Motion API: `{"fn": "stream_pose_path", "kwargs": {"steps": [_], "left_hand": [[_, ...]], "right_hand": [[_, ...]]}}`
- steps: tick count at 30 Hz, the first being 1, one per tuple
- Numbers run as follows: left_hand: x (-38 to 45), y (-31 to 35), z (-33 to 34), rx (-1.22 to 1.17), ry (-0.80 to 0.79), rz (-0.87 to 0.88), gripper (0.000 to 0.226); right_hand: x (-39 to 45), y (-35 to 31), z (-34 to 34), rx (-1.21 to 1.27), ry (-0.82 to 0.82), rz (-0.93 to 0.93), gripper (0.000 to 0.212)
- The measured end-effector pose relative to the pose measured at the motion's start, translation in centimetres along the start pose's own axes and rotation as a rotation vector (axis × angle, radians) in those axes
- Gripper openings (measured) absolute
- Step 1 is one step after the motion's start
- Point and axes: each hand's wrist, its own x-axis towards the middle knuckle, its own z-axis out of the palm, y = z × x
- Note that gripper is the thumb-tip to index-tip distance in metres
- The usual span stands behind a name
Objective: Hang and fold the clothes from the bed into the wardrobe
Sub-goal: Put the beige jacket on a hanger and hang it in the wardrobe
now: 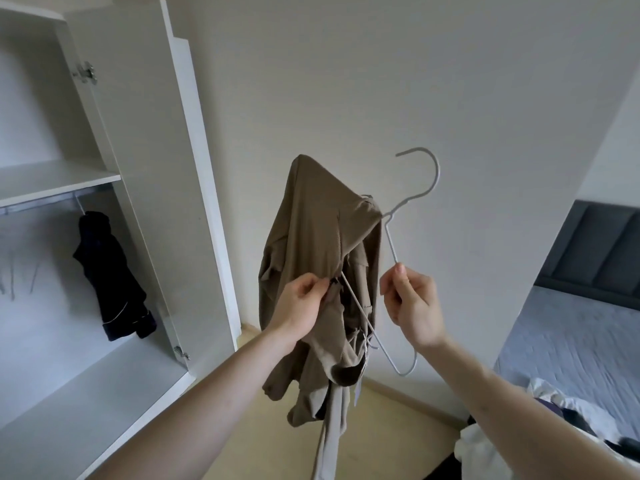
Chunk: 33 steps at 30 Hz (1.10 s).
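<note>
**One shoulder on the hanger, one shoulder not yet**

One garment is in work at this moment, and the step is the hanging one, about half done by my judgement.

Largest in the view is the tall white wardrobe [104,174] on the left, its doors open, with a white shelf and below it a metal rail [52,202]. One dark navy garment [110,275] already hangs from this rail. On the right is the bed with the grey-blue sheet [571,341], and at its near corner lies a heap of white and dark clothes [540,424] that wait for their turn.

Between them, in the air before the plain wall, hangs the beige-brown soft fabric garment [311,265]. It is draped over one arm of the thin light-grey wire hanger [391,237], which is tilted steeply, the hook pointing up and to the right. The other arm of the hanger is bare.

The left hand [298,306] pinches the fabric near the middle of the garment, with fingers curled close together; it seems to hold a small dark part there, maybe a label or a loop, but the view is too poor for me to be sure. The right hand [412,303] holds the bare wire arm between the thumb and the curled fingers.

For the next move I think the left hand must pull the loose fabric over the bare arm, so the garment sits evenly. Then the hanger must be turned level and the hook carried to the rail beside the dark garment.
</note>
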Motion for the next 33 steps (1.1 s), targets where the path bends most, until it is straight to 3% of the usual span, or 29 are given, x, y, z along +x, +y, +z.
{"fn": "stream_pose_path", "kwargs": {"steps": [6,9,11,14,16,19,24,30,33], "left_hand": [[-0.3,-2.4,-0.8,-0.070,0.078,-0.193,0.039],[-2.5,-3.9,-1.3,-0.188,-0.074,-0.263,0.057],[-4.5,-5.6,-0.9,-0.094,-0.183,-0.281,0.069],[-6.7,-7.3,0.1,0.203,-0.150,-0.136,0.039],[-7.4,-6.7,0.4,0.232,-0.092,-0.043,0.044],[-8.5,-4.6,0.8,0.184,-0.169,0.046,0.041],[-10.6,-1.6,0.7,-0.045,-0.285,0.027,0.031],[-7.1,1.9,-2.9,-0.108,-0.048,0.215,0.041],[-5.5,2.3,-3.3,-0.171,-0.082,0.206,0.039]], "right_hand": [[0.6,0.4,1.2,-0.032,0.003,-0.025,0.053],[1.3,0.4,1.7,-0.013,-0.003,-0.016,0.053],[1.8,0.3,2.1,0.008,0.005,-0.018,0.053],[2.3,0.2,3.0,0.033,0.007,-0.016,0.052],[2.8,0.3,3.7,0.033,0.015,-0.017,0.052],[3.5,1.0,4.5,-0.017,0.085,-0.007,0.052],[3.8,2.7,5.8,-0.183,0.162,0.013,0.055],[3.0,3.8,5.6,-0.306,-0.068,0.137,0.052],[2.9,3.9,5.1,-0.322,-0.127,0.239,0.053]]}}
